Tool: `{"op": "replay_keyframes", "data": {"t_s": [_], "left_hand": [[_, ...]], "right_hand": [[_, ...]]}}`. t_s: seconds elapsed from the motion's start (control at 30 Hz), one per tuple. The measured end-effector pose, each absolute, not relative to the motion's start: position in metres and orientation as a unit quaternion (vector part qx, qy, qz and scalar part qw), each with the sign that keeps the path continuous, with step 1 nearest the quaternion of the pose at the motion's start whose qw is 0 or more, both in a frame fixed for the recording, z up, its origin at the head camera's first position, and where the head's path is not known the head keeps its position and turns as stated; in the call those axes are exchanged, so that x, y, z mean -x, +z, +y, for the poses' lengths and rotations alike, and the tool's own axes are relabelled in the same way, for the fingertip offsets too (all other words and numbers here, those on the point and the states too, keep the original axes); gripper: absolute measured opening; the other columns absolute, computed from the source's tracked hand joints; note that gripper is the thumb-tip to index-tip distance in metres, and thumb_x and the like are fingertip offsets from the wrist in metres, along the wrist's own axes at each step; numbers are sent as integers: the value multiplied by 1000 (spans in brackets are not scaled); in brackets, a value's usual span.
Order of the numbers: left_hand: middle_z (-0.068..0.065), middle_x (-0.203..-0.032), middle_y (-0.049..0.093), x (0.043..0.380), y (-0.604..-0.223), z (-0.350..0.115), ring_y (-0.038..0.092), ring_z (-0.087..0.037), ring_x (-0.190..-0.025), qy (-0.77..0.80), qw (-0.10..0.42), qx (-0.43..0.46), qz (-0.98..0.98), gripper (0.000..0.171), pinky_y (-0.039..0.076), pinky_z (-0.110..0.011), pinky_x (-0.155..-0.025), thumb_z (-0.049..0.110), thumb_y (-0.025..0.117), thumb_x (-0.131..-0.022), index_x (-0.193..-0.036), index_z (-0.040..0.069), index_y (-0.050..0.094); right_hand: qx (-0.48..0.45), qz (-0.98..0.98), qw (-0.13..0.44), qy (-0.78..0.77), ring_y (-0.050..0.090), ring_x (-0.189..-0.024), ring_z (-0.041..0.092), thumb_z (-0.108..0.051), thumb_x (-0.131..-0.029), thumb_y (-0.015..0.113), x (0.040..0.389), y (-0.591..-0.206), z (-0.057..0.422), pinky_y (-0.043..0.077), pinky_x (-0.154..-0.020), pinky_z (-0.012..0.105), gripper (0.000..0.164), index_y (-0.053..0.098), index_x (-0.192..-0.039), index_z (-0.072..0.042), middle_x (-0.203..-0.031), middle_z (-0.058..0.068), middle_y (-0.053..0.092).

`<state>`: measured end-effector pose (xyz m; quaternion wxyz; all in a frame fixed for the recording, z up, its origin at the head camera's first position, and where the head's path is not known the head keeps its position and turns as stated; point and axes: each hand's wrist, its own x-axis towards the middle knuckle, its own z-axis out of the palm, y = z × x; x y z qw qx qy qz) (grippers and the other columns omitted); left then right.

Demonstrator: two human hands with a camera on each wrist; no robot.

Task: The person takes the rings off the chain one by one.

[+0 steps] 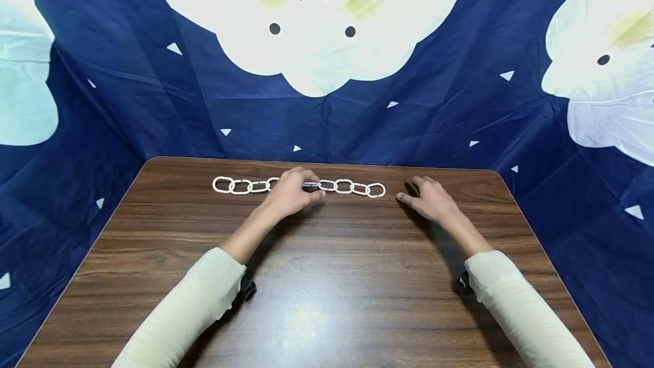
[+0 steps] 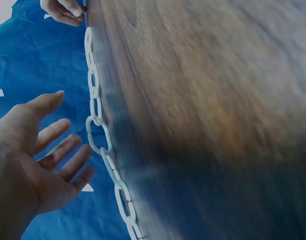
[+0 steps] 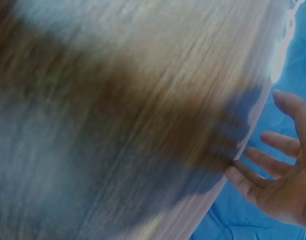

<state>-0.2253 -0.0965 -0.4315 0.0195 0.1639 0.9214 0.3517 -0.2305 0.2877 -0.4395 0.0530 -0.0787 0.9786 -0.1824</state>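
Observation:
A white plastic chain of oval links (image 1: 335,187) lies stretched from left to right along the far part of the table. My left hand (image 1: 290,192) is over its middle, hiding some links. In the left wrist view, that hand (image 2: 38,160) has spread, loosely bent fingers beside the chain (image 2: 97,121), with nothing gripped. A bluish-grey stretch of links (image 1: 310,184) shows between its thumb and fingers in the head view. Beyond the chain's right end, my right hand (image 1: 431,200) is held low over the table, its fingers (image 3: 270,162) loosely spread and holding nothing.
The brown wood-grain table (image 1: 347,260) has rounded far corners. Behind and beside it hangs a dark blue cloth (image 1: 179,112) printed with white clouds and small triangles. Dark devices (image 1: 247,287) sit at both wrists, by the pale sleeves.

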Motion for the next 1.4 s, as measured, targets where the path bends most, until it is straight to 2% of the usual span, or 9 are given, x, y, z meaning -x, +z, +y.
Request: {"op": "replay_keyframes", "data": {"t_s": [0.33, 0.53, 0.57, 0.8, 1.0, 1.13, 1.17, 1.3, 1.4], "left_hand": [[-16, -140, 75, 229, -432, -85, 65, -41, -142, 355, 12, -180, 917, 42, 50, -55, -124, 30, 86, -99, -131, 4, 79], [-15, -134, 76, 230, -432, -78, 69, -39, -134, 356, 12, -186, 916, 41, 53, -55, -119, 30, 86, -98, -129, 5, 80], [-13, -133, 77, 237, -441, -79, 69, -37, -133, 361, 7, -194, 912, 42, 54, -52, -118, 35, 86, -98, -128, 7, 80], [-9, -133, 77, 260, -470, -67, 68, -40, -135, 356, 11, -191, 915, 42, 53, -56, -118, 41, 90, -92, -124, 14, 82], [-4, -138, 76, 286, -505, -55, 67, -33, -140, 337, 6, -200, 920, 48, 52, -49, -121, 48, 89, -92, -128, 18, 81], [-2, -135, 77, 287, -507, -45, 69, -29, -137, 343, -6, -213, 915, 47, 54, -46, -118, 48, 90, -92, -128, 19, 80], [-4, -135, 78, 278, -498, -44, 69, -29, -137, 342, -8, -216, 915, 47, 54, -45, -118, 47, 89, -93, -129, 18, 80], [-6, -133, 79, 270, -484, -40, 72, -28, -129, 349, -7, -223, 910, 45, 56, -44, -114, 42, 89, -93, -128, 14, 81], [-5, -135, 78, 274, -485, -35, 71, -26, -129, 354, 8, -224, 908, 44, 54, -44, -116, 43, 88, -94, -129, 16, 81]], "right_hand": [[82, 979, 52, -181, 53, -153, 54, -48, -110, 69, 230, -439, 285, 46, -122, 73, 70, 57, -160, -2, -163, 31, 58], [83, 978, 53, -184, 55, -151, 53, -48, -109, 70, 230, -438, 283, 47, -122, 73, 69, 58, -159, -2, -161, 31, 59], [84, 978, 51, -186, 55, -151, 53, -48, -109, 71, 230, -438, 282, 47, -122, 73, 68, 59, -159, -2, -161, 31, 60], [91, 978, 41, -185, 56, -150, 52, -47, -108, 72, 231, -438, 278, 47, -123, 71, 67, 61, -156, -2, -158, 31, 62], [93, 977, 40, -187, 54, -152, 51, -46, -109, 72, 232, -439, 275, 46, -125, 69, 66, 62, -156, -1, -159, 31, 61], [96, 977, 43, -186, 54, -152, 52, -45, -110, 71, 232, -440, 274, 46, -124, 69, 64, 63, -155, 0, -158, 30, 62], [97, 977, 43, -185, 54, -151, 52, -45, -110, 71, 232, -440, 273, 46, -124, 69, 64, 63, -154, 0, -158, 30, 63], [102, 976, 40, -187, 54, -151, 53, -44, -110, 71, 234, -440, 272, 46, -124, 70, 62, 64, -153, 0, -157, 30, 63], [105, 976, 38, -188, 53, -151, 54, -43, -110, 72, 235, -439, 270, 45, -124, 70, 62, 64, -153, 0, -157, 30, 64]]}}
